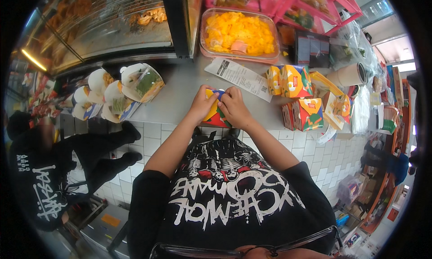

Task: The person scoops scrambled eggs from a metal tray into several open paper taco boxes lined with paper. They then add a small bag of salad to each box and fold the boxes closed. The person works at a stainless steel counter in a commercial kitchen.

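Observation:
At the counter's front edge, my left hand (202, 106) and my right hand (235, 107) are both closed around a small cardboard takeaway box (216, 117) in yellow, blue, red and green. The fingers of both hands meet at its top, hiding much of it. Just beyond my hands lies a long printed receipt (239, 77). To the right stand several takeaway boxes of the same colours, including a closed one (295, 81) and another closed one (308, 113) nearer the edge. On the left, a group of white-lidded cartons (143, 83) holds food, some of it under clear film.
A clear tub (238, 34) of yellow food stands at the back, beside pink crates (310, 11). A glass display case (112, 29) with fried food fills the back left. A white cup (348, 74) lies tilted at right. Another person (49, 169) in black is at the left.

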Tool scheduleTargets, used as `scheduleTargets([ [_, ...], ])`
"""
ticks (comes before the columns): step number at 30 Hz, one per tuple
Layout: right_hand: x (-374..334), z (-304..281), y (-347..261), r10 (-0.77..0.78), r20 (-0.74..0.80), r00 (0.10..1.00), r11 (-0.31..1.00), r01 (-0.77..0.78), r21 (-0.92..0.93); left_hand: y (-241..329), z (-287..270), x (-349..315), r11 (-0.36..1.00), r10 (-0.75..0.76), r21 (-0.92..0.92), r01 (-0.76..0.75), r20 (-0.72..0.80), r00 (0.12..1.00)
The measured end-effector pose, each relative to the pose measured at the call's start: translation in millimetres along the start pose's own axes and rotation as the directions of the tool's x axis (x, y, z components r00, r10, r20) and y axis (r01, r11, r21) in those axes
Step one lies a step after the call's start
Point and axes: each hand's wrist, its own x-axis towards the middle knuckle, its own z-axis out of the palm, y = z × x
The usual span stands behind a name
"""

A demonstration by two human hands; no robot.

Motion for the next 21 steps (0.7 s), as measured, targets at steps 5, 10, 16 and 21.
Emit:
scheduleTargets([
  [5,4.2,-1.3,0.0,0.022,-0.019,1.0,0.998,-0.021,0.057,11.4,-7.6,-0.9,0.916,-0.24,-0.291,0.277,0.155,0.958],
  [10,4.0,-2.6,-1.4,0.014,0.036,0.999,0.998,-0.012,-0.06,15.1,-2.0,-5.2,0.911,-0.264,-0.291,0.292,0.133,0.955],
  [16,3.5,-3.1,-2.4,0.026,-0.004,1.0,0.999,-0.026,-0.041,5.5,-2.6,-4.6,0.809,-0.257,-0.484,0.334,0.22,0.941],
  [21,0.9,3.3,-5.9,-0.058,-0.02,0.998,0.989,0.055,-0.139,3.8,0.7,-3.0,0.918,-0.216,-0.313,0.242,0.117,0.969],
])
